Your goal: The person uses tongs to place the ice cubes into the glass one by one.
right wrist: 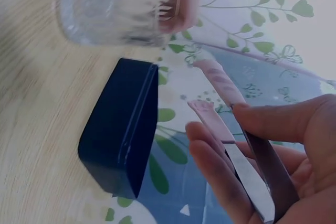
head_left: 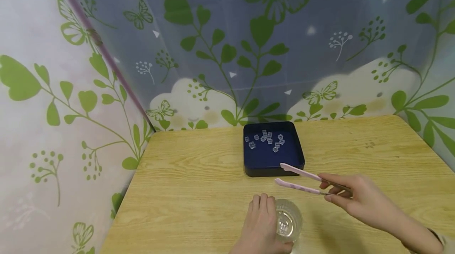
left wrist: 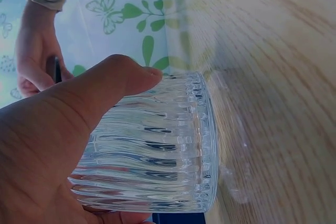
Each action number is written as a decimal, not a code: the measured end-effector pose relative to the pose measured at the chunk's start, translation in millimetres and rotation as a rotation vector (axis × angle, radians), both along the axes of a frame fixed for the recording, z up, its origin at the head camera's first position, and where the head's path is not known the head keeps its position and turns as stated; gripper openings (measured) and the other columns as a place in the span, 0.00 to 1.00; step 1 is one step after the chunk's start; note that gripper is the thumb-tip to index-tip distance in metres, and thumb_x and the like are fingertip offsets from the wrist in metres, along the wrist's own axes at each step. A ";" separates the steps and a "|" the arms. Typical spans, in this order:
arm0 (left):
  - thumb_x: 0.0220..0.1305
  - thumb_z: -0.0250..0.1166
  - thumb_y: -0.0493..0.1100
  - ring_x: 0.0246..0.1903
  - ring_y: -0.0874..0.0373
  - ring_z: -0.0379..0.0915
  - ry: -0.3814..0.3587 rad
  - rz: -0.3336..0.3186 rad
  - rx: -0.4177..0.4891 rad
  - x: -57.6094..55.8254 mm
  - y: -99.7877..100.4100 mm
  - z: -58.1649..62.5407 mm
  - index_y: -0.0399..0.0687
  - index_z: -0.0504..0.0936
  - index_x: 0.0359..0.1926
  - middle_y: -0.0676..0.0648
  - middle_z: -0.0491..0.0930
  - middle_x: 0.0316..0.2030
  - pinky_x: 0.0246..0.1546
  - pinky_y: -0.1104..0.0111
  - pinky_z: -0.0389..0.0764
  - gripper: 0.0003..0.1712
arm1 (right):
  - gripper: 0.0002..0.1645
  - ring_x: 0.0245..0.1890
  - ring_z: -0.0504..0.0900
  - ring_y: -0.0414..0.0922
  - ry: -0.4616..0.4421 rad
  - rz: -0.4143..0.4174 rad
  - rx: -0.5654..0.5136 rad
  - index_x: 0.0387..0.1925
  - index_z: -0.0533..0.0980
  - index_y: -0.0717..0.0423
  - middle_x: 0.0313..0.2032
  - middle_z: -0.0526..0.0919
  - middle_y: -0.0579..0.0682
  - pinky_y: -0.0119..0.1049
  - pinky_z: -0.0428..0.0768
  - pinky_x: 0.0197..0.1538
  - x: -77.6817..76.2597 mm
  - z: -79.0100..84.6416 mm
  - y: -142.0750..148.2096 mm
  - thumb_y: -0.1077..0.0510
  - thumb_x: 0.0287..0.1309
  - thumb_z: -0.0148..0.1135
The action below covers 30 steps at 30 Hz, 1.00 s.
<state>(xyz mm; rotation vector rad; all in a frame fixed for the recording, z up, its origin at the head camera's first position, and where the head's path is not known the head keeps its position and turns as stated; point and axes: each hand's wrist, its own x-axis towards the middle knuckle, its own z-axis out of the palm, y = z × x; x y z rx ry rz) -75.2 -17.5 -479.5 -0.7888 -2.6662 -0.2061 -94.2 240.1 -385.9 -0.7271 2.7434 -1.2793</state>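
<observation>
My left hand [head_left: 259,224] grips a clear ribbed glass [head_left: 294,218] on the table, its thumb and fingers on opposite sides of the wall. Something small and clear shows at the bottom of the glass. In my right hand [head_left: 369,204] is a pair of metal tongs [right wrist: 256,169] with pale pink tips. The tips stand apart with nothing between them, close to the front of a dark blue tray [head_left: 259,160]. Several small clear pieces [head_left: 264,137] like ice cubes lie scattered in the tray's far half.
All this stands on a light wood-grain table [head_left: 192,171]. Behind it hangs a blue curtain [head_left: 213,56] printed with green leaves and butterflies, and a pale patterned curtain [head_left: 32,119] runs along the left side.
</observation>
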 end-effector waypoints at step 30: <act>0.16 0.78 0.75 0.38 0.58 0.61 -0.054 0.003 -0.017 -0.6 -0.6 4.4 0.46 0.68 0.46 0.52 0.65 0.37 0.41 0.69 0.68 0.58 | 0.24 0.30 0.86 0.46 0.078 -0.136 0.136 0.56 0.75 0.74 0.36 0.86 0.58 0.32 0.77 0.26 -81.3 -26.5 -11.8 0.69 0.57 0.64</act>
